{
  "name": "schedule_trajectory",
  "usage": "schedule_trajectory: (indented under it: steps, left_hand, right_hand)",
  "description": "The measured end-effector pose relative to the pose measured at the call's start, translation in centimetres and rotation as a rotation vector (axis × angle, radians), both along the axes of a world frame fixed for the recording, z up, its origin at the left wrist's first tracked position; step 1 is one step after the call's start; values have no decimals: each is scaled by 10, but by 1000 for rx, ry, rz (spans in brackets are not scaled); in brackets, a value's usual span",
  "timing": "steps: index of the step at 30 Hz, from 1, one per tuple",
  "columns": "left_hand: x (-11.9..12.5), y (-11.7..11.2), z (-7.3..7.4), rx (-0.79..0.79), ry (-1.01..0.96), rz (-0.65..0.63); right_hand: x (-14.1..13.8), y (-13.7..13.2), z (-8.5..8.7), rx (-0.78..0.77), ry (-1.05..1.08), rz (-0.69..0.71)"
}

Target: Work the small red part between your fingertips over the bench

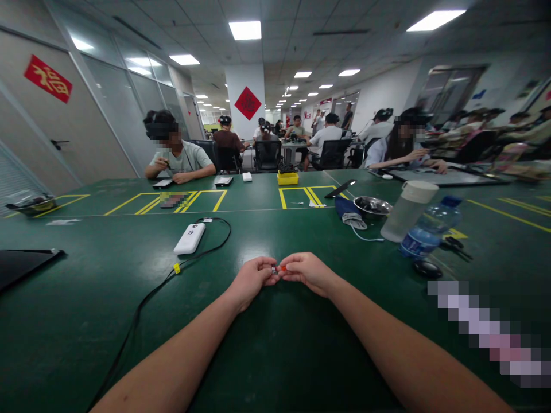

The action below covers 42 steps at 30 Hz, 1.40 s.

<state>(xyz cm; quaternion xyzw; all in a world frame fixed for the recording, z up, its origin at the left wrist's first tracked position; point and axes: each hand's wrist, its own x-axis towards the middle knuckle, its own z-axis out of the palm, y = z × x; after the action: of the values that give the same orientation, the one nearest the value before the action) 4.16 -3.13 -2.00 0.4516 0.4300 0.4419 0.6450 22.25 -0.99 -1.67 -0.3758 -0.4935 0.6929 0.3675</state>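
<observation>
Left hand [253, 281]: fingers grasp a small black-and-white piece [274, 270]. Right hand [310, 271]: fingers grasp a small orange piece [283, 268]. Both well inside the far edge of the bench [275, 226].

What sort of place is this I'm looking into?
Most likely a shared, open-plan office used as a workspace: ceiling light panels run into the distance, people sit in black office chairs, and yellow lines mark out areas on the long green table.

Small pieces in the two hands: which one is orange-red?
The orange-red piece is the one in the right hand. The black-and-white piece in the left hand differs in colour; finer detail is too small to tell.
</observation>
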Motion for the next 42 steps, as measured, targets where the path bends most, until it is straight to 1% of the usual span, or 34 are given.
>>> schedule_trajectory:
  steps: [3, 6, 10, 13, 16, 25, 34, 42]
  left_hand:
    - [0, 0, 3, 12, -9, 26]
    - [-1, -1, 5, 33, -71, 36]
    - [-1, -1, 4, -39, -127, 12]
    - [-1, -1, 2, -86, -120, -8]
    - [-1, -1, 1, -72, -111, -15]
    - [1, -2, 1, -14, -57, -7]
    - [-1, -2, -2, -16, -77, -15]
    - [1, -2, 1, -20, -66, -1]
  right_hand:
    - [0, -2, 2, 20, 9, -17]
    - [0, -3, 5, 43, 46, -31]
    - [0, -2, 3, 36, 57, -41]
    - [0, 1, -1, -10, 53, -51]
    - [1, 3, -4, -27, 50, -33]
    - [0, -1, 2, 9, 22, -17]
    - [-2, -3, 5, 15, 2, -26]
    - [-1, -2, 3, 10, 27, -11]
